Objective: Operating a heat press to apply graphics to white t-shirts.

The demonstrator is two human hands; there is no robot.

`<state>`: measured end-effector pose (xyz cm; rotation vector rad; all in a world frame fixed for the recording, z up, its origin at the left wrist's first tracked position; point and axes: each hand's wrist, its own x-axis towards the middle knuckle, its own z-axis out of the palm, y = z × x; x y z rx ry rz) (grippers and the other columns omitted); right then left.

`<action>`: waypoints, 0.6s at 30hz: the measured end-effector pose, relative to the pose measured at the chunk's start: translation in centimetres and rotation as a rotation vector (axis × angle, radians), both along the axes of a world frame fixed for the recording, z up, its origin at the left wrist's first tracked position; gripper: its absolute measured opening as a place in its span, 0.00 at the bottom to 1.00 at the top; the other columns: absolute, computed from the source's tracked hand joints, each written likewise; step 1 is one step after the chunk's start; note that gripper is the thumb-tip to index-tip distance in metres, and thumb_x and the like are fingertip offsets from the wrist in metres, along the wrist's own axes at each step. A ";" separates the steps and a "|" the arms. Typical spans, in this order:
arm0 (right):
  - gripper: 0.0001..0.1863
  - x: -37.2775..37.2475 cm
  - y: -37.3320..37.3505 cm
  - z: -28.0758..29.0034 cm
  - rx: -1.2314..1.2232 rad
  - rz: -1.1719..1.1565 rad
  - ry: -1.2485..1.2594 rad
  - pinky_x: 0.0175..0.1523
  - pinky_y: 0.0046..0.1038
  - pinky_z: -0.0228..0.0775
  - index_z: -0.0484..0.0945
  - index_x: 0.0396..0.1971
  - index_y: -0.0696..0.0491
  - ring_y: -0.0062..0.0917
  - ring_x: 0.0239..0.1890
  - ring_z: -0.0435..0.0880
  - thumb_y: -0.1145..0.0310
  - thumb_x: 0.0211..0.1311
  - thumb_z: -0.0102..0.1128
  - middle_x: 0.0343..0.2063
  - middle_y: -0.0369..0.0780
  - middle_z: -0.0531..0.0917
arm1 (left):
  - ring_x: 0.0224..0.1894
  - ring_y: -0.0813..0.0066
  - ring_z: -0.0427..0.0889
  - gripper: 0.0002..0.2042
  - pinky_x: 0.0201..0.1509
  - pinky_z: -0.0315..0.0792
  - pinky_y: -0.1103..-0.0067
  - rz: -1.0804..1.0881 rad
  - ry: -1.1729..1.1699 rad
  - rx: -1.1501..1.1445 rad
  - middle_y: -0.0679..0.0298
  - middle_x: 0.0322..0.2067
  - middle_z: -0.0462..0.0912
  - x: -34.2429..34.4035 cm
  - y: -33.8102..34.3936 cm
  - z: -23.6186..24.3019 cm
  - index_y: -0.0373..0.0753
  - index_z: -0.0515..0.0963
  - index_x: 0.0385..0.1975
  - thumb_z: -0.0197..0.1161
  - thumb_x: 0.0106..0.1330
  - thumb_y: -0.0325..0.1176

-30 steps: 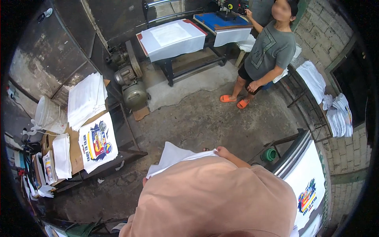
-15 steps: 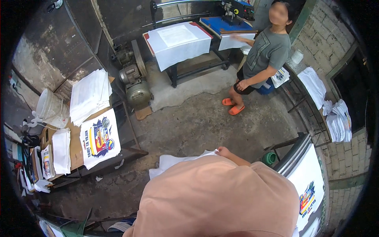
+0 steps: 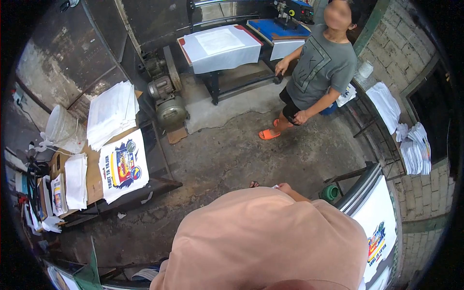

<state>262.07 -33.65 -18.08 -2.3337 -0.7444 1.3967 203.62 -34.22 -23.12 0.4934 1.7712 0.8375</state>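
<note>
Only my right hand point(image 3: 284, 187) shows, just past the edge of my peach shirt point(image 3: 266, 237), which fills the lower middle of the view. A sliver of white cloth point(image 3: 275, 186) shows at its fingers; the rest of the cloth is hidden under my body. My left hand is out of sight. The nearest thing on my right is a white shirt with a colourful print point(image 3: 376, 232), laid on a slanted board.
A person in a grey shirt point(image 3: 320, 65) and orange sandals stands by a press table point(image 3: 220, 46) draped in white beside a blue platen point(image 3: 275, 30). At left a bench holds stacked white shirts point(image 3: 111, 112), a printed shirt point(image 3: 123, 165) and a bucket point(image 3: 60, 128). A motor point(image 3: 166, 104) stands behind, a green can point(image 3: 330, 192) to the right.
The white cloth that spread out in front of me has dropped almost fully out of sight behind my shirt. The view has drifted, and the person in grey now appears closer.
</note>
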 end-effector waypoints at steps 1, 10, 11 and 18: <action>0.14 -0.4 0.1 0.5 -0.052 -0.012 -0.003 0.32 0.28 0.70 0.79 0.19 0.53 0.20 0.24 0.75 0.58 0.52 0.69 0.19 0.36 0.80 | 0.25 0.81 0.70 0.10 0.28 0.65 0.79 0.003 -0.007 0.001 0.70 0.21 0.74 -0.2 -0.2 0.0 0.37 0.74 0.33 0.64 0.62 0.38; 0.13 -6.3 4.2 2.4 -0.030 0.161 -0.049 0.35 0.32 0.72 0.82 0.26 0.56 0.25 0.26 0.80 0.60 0.54 0.65 0.22 0.41 0.82 | 0.26 0.80 0.71 0.10 0.29 0.66 0.78 0.052 -0.049 -0.013 0.69 0.22 0.75 -3.8 -3.6 -0.4 0.38 0.75 0.35 0.63 0.62 0.38; 0.13 -6.9 5.0 2.2 0.028 0.265 -0.090 0.35 0.32 0.72 0.82 0.27 0.57 0.26 0.26 0.80 0.60 0.54 0.65 0.22 0.41 0.82 | 0.26 0.79 0.71 0.11 0.29 0.66 0.78 0.062 -0.052 -0.014 0.69 0.22 0.75 -4.4 -4.0 -0.5 0.38 0.75 0.35 0.63 0.62 0.38; 0.20 -13.2 11.9 2.2 0.073 0.592 -0.165 0.42 0.40 0.74 0.82 0.40 0.56 0.42 0.36 0.83 0.56 0.55 0.61 0.35 0.51 0.83 | 0.26 0.78 0.72 0.11 0.30 0.66 0.78 0.117 -0.066 -0.029 0.69 0.23 0.75 -8.6 -7.0 -1.4 0.38 0.76 0.37 0.62 0.63 0.38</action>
